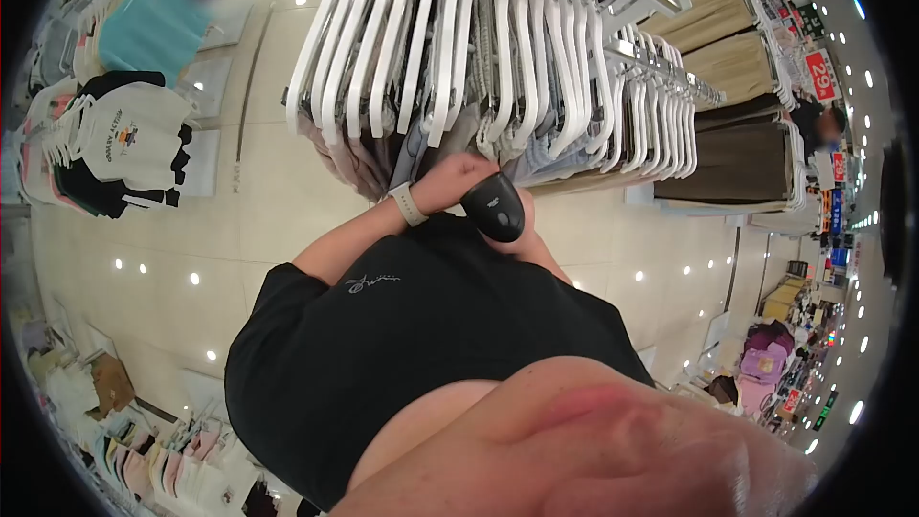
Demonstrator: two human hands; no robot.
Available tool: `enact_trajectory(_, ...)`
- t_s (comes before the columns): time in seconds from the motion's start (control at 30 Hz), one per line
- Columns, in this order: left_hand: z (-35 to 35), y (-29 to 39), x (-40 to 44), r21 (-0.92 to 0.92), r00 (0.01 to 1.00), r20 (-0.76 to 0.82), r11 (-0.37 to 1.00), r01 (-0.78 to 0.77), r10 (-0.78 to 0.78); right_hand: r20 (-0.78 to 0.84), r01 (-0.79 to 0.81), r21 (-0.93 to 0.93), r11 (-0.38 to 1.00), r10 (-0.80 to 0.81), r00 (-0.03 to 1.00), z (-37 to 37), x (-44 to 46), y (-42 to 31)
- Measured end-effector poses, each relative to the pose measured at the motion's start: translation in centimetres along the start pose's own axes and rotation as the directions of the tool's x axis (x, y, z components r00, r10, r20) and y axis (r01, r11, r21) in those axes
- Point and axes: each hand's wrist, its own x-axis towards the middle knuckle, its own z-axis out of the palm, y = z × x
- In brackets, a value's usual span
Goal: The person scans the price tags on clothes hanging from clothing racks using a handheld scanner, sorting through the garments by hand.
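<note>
My right hand (pixel 526 232) is wrapped round a black barcode scanner (pixel 494 207) with a rounded head, held in front of my waist. Most of this hand's fingers are hidden behind the scanner. My left hand (pixel 463 176), with a pale-banded watch (pixel 407 205) on its wrist, is closed just beside the scanner's far end. Its fingers are curled against the lower part of the hanging grey trousers (pixel 463 139); what they hold is hidden. White hangers (pixel 436 86) carry these garments on a metal rack directly ahead.
A second row of white hangers (pixel 661 124) continues to the right, then brown trousers (pixel 737 158). On the left hang a white printed shirt (pixel 129 134) and a turquoise top (pixel 158 24). A person (pixel 821 124) stands at far right near a red price sign (pixel 820 75). Tiled floor (pixel 268 163) surrounds me.
</note>
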Motion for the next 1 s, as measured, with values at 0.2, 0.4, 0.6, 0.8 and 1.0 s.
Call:
enact_trajectory(0.2,0.2,-0.9,0.2,0.025,0.985,-0.150,0.996,-0.082,0.085,-0.175,0.084,-0.019,0.996,-0.086,0.981,-0.2,3.4,-2.4)
enact_trajectory(0.4,-1.2,-1.5,-1.2,-0.377,0.953,-0.244,0.888,-0.264,0.180,-0.128,0.110,0.152,0.982,-0.091,0.988,0.9,4.9,-2.0)
enact_trajectory(0.6,0.2,-1.8,-2.3,-0.152,0.930,-0.214,0.930,-0.335,0.300,-0.176,0.099,0.081,0.992,-0.084,0.981,1.2,3.9,-1.5)
enact_trajectory(0.8,-1.5,-6.2,1.4,0.085,0.944,-0.053,0.944,-0.320,0.325,-0.084,0.095,0.169,0.981,-0.081,0.993,0.1,5.3,-1.2)
enact_trajectory(1.0,-2.9,-7.5,2.8,-0.570,0.952,-0.204,0.763,-0.305,0.228,0.030,0.154,0.307,0.939,-0.171,0.985,-0.9,6.9,-0.9)
